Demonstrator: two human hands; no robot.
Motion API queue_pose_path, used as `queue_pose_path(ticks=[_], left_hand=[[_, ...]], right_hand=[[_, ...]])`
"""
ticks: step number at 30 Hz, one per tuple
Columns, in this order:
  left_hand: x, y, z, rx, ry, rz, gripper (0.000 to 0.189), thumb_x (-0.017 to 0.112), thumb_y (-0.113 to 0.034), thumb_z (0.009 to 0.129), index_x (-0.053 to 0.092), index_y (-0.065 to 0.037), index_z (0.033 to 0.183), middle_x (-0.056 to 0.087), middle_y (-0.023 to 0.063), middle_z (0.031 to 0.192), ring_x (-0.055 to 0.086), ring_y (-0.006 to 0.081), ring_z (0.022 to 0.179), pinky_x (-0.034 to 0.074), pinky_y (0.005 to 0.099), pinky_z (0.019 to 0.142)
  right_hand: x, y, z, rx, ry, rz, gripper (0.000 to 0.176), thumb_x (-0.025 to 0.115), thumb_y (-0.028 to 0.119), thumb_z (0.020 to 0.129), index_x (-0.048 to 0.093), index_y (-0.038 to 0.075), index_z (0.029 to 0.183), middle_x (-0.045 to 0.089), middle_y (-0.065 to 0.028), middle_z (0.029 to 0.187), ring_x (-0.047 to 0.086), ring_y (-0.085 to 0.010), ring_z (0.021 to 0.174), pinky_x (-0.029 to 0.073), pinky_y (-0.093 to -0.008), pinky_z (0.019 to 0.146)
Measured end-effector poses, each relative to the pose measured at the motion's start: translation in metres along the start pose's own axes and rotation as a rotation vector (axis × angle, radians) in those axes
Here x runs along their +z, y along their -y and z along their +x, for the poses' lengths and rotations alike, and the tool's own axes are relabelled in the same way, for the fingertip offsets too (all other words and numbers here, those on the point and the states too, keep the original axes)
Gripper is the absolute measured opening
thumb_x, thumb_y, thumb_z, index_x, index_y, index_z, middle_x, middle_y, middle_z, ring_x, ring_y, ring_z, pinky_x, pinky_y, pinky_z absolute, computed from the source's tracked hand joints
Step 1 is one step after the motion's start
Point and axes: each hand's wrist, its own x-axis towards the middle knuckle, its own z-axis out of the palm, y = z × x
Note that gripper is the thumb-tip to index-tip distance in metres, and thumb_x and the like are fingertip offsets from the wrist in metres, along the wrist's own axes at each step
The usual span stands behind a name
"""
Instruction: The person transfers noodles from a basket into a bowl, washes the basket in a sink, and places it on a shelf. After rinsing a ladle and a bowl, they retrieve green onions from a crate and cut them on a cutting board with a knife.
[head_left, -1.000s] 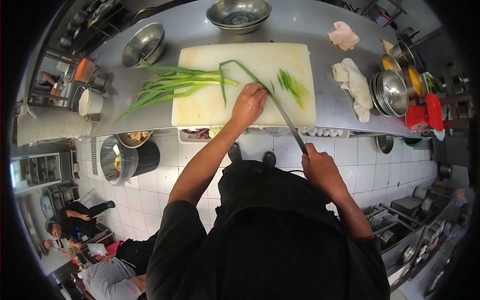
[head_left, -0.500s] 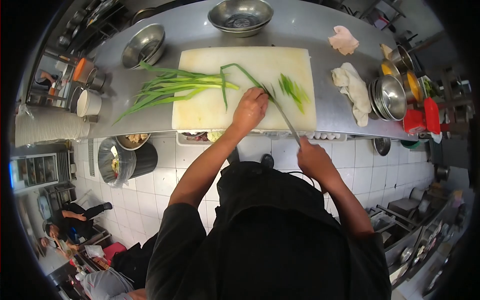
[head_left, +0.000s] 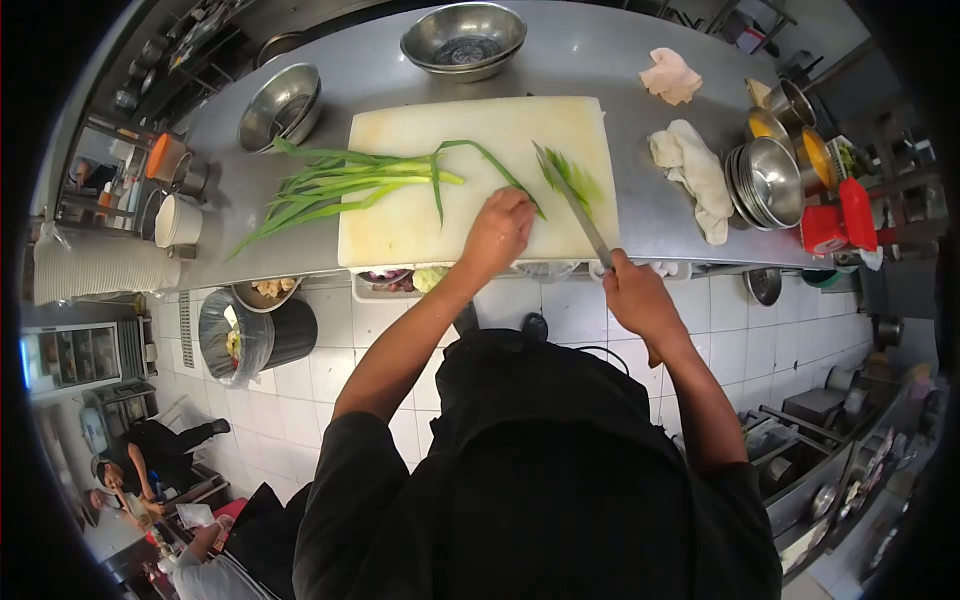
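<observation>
Clock centre: the white cutting board (head_left: 400, 235), which is resting on the metal counter (head_left: 580, 65), 12 o'clock pointing away from the person.
Left hand: the left hand (head_left: 500, 232), at 5 o'clock, is curling its bunched fingers over the long green leaf (head_left: 487, 158) and holding it against the board.
Long leaf: is bending near its top, one end hanging down towards 6 o'clock, the other end poking out past the fingers towards 4.
Right hand: the right hand (head_left: 640, 293), out at 4 o'clock, is closing around the handle of the knife (head_left: 577, 212).
Knife: is slanting with its tip pointing towards 11, the blade passing beside the cut green pieces (head_left: 582, 182); whether it is touching the board, I cannot tell.
Cut pieces: are lying in a small heap at 3 o'clock on the board.
Green bunch: the spring onions (head_left: 340, 175) are spreading at 9 o'clock, leaf ends overhanging the board's edge.
Metal bowls: the nested bowls (head_left: 463, 70) are standing at 12.
White cloth: the crumpled cloth (head_left: 692, 175) is lying at 3, beyond the board.
</observation>
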Motion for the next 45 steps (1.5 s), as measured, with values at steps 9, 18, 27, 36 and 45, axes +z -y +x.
queue_pose_path(ticks=[9, 18, 27, 36, 45], left_hand=[[-0.005, -0.006, -0.002, -0.079, -0.105, -0.004, 0.012, 0.065, 0.002, 0.077, 0.067, 0.003, 0.089, 0.062, 0.0135, 0.096, 0.059, 0.0311, 0.09, 0.05, 0.0378, 0.08], [0.003, 0.009, 0.006, -0.015, -0.11, 0.033, 0.009, 0.065, 0.003, 0.073, 0.066, 0.002, 0.081, 0.06, 0.0116, 0.09, 0.058, 0.0295, 0.087, 0.05, 0.0369, 0.077], [0.003, 0.01, 0.003, -0.031, -0.08, 0.014, 0.01, 0.066, 0.002, 0.075, 0.067, 0.002, 0.085, 0.062, 0.013, 0.093, 0.059, 0.0306, 0.089, 0.05, 0.038, 0.079], [0.002, 0.012, 0.006, 0.023, -0.054, 0.049, 0.011, 0.065, 0.002, 0.073, 0.065, 0.002, 0.084, 0.059, 0.0124, 0.091, 0.057, 0.0303, 0.086, 0.048, 0.0383, 0.077], [0.004, -0.021, -0.003, 0.027, 0.005, -0.029, 0.015, 0.066, 0.002, 0.074, 0.066, 0.002, 0.088, 0.061, 0.0133, 0.093, 0.059, 0.0311, 0.089, 0.049, 0.0385, 0.079]], right_hand=[[-0.003, 0.008, -0.035, 0.011, 0.061, 0.008, 0.022, 0.047, 0.017, 0.091, 0.05, -0.001, 0.104, 0.061, -0.0302, 0.076, 0.059, -0.0487, 0.076, 0.045, -0.0578, 0.071], [0.009, 0.011, -0.04, 0.038, 0.093, 0.069, 0.02, 0.047, 0.018, 0.092, 0.05, -0.001, 0.098, 0.06, -0.0286, 0.07, 0.058, -0.0486, 0.072, 0.042, -0.0578, 0.069], [0.014, 0.015, -0.038, 0.054, 0.144, -0.008, 0.02, 0.046, 0.015, 0.092, 0.048, -0.003, 0.101, 0.061, -0.031, 0.075, 0.059, -0.0499, 0.075, 0.044, -0.0581, 0.071], [0.035, 0.021, 0.018, -0.047, 0.076, -0.022, 0.023, 0.047, 0.014, 0.088, 0.048, -0.003, 0.102, 0.062, -0.0312, 0.078, 0.062, -0.0484, 0.078, 0.048, -0.0554, 0.074], [0.002, 0.015, 0.028, 0.012, -0.096, -0.022, 0.019, 0.047, 0.015, 0.09, 0.047, 0.0, 0.101, 0.06, -0.029, 0.073, 0.058, -0.049, 0.075, 0.045, -0.0563, 0.071]])
